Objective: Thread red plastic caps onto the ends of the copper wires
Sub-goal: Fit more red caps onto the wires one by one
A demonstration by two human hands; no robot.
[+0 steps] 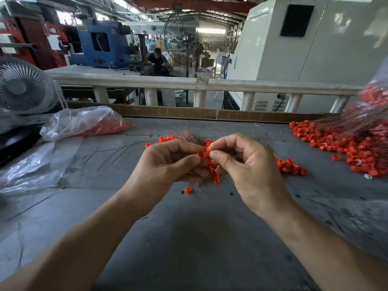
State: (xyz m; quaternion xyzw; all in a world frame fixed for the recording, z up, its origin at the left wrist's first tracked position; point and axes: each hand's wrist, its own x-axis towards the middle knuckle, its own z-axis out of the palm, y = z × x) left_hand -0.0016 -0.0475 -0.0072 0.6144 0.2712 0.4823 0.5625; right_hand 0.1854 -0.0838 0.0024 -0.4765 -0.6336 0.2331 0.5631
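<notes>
Over the middle of the grey table, my left hand [168, 162] grips a bundle of thin copper wires [189, 136] whose ends fan out above its fingers; a red cap [201, 154] sits at its fingertips. My right hand [243, 162] pinches a small red plastic cap [210, 148] between thumb and forefinger, right beside the left fingertips. Loose red caps [290, 166] lie beneath and to the right of my hands. One single cap [188, 190] lies alone on the table in front of them.
A large heap of red caps with finished wires [348, 143] covers the right side. A clear bag of red caps [84, 122] lies at the far left, with empty plastic [35, 164] in front. A fan [21, 87] stands far left. A cardboard strip [168, 111] edges the table's back.
</notes>
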